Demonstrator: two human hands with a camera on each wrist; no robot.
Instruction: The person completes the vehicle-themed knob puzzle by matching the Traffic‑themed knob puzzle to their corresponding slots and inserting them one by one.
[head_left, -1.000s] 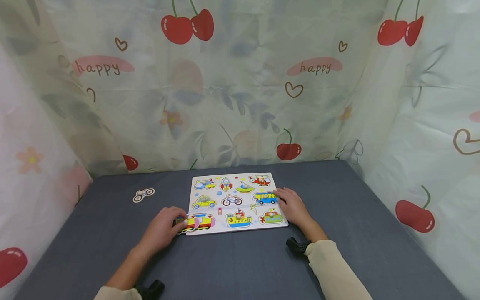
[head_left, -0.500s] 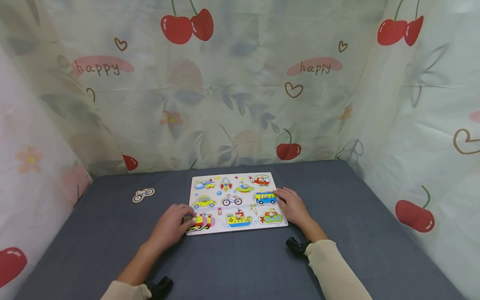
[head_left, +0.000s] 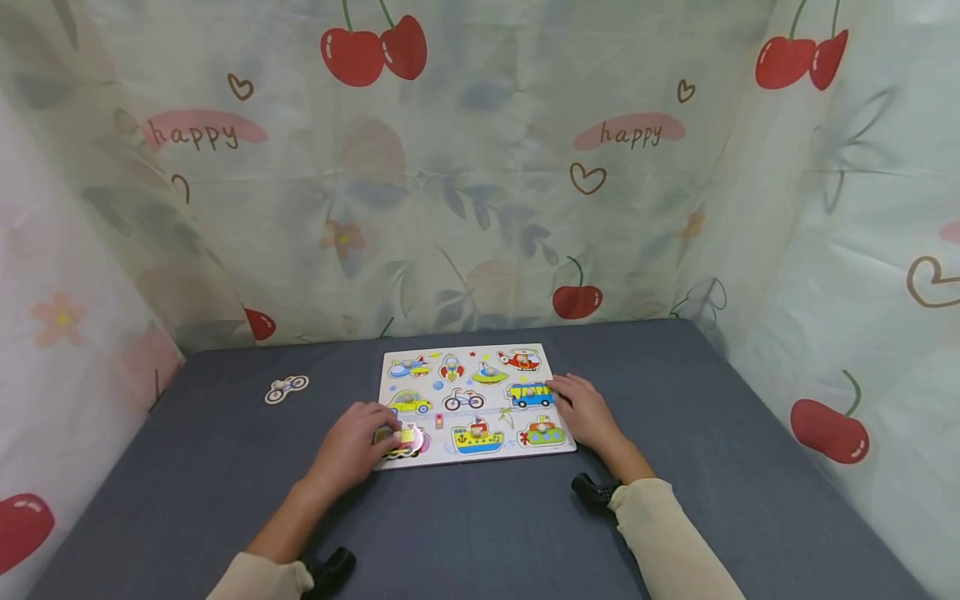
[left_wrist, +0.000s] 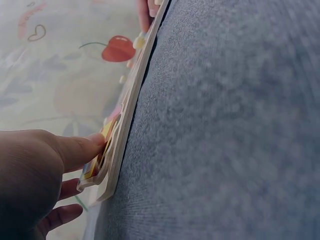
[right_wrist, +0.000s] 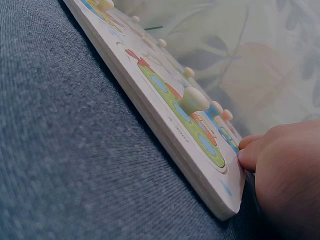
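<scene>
A wooden knob puzzle board (head_left: 441, 450) lies flat, printed with vehicles. My left hand (head_left: 348, 446) pinches a train puzzle piece (head_left: 408, 439) over the printed train at the board's near left corner. From the left wrist, my thumb (left_wrist: 82, 150) presses on the train piece's face, which overlaps the board's surface. My right hand (head_left: 588, 414) rests at the board's right edge beside the bus piece (head_left: 531, 396). In the right wrist view its fingertips (right_wrist: 245, 155) touch that edge, near the green submarine piece (right_wrist: 175, 107) with its round knob.
A loose bicycle piece (head_left: 287, 389) lies on the dark grey tablecloth (head_left: 480, 533) left of the board. The printed bicycle (head_left: 464, 401) shows mid-board. Car (head_left: 408, 403), boat (head_left: 477, 437) and helicopter (head_left: 520, 361) pieces sit in the board. A patterned curtain (head_left: 480, 225) stands behind the table.
My left hand has moved right with the train piece, from the board's left edge to over the printed train. The right hand has kept its place.
</scene>
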